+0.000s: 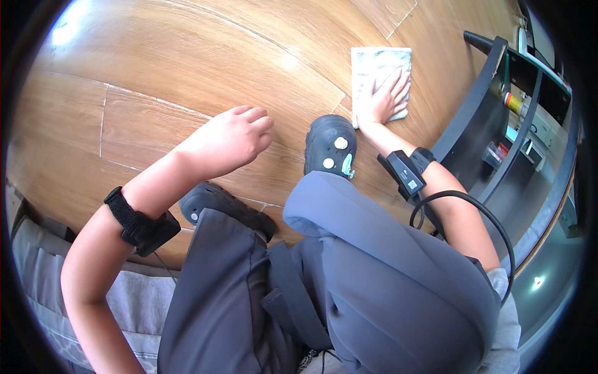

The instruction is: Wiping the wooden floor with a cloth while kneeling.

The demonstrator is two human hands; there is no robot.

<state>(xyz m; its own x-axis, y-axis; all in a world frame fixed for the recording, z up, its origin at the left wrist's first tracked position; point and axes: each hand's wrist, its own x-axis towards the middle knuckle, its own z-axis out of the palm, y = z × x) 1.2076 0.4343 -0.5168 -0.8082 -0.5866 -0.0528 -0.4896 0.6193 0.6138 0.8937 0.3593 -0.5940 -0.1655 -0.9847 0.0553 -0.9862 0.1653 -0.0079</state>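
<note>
My right hand (pixel 384 99) lies flat, fingers spread, on a folded white cloth (pixel 373 61) and presses it against the wood-look tiled floor (pixel 187 61). The cloth is beyond the toe of a dark clog with charms (pixel 329 140), on my foot. Over the floor at the left of that clog hangs my left hand (pixel 243 135), its fingers loosely curled; its palm side is hidden, and no object shows in it. Both forearms wear black strapped devices.
A black shelf unit (pixel 455 126) with a glass top stands at the right, holding a yellow-labelled container (pixel 514 103) and a clear plastic cup (pixel 493 154). Grey fabric (pixel 135 299) hangs behind my left arm. A black cable (pixel 486 210) loops by my right arm.
</note>
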